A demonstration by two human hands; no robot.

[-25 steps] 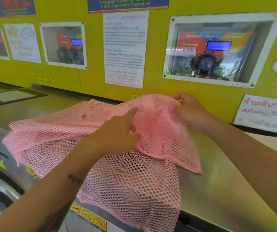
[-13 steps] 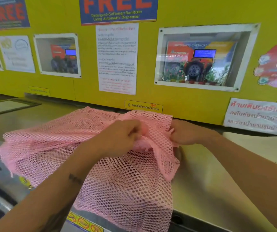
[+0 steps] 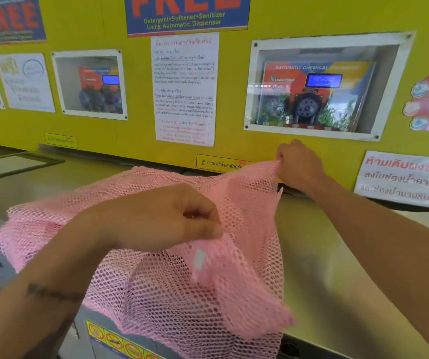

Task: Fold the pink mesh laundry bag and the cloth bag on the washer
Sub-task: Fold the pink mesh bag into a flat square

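The pink mesh laundry bag [image 3: 172, 288] lies spread over the steel top of the washer [image 3: 319, 275], and its lower part hangs over the front edge. My left hand [image 3: 172, 216] pinches a fold of the mesh near the middle of the bag. My right hand [image 3: 297, 164] grips the far right corner and holds it raised and pulled taut near the yellow wall. A small white label shows on the mesh just below my left hand. No cloth bag is in view.
A yellow wall [image 3: 234, 146] with posters and two windowed dispenser recesses stands right behind the washer. A neighbouring machine top [image 3: 8, 164] lies at the left. Warning stickers [image 3: 120, 343] line the washer's front edge.
My right hand has moved up and to the right with the corner, stretching the mesh. My left hand has shifted down toward me, still pinching the bag.
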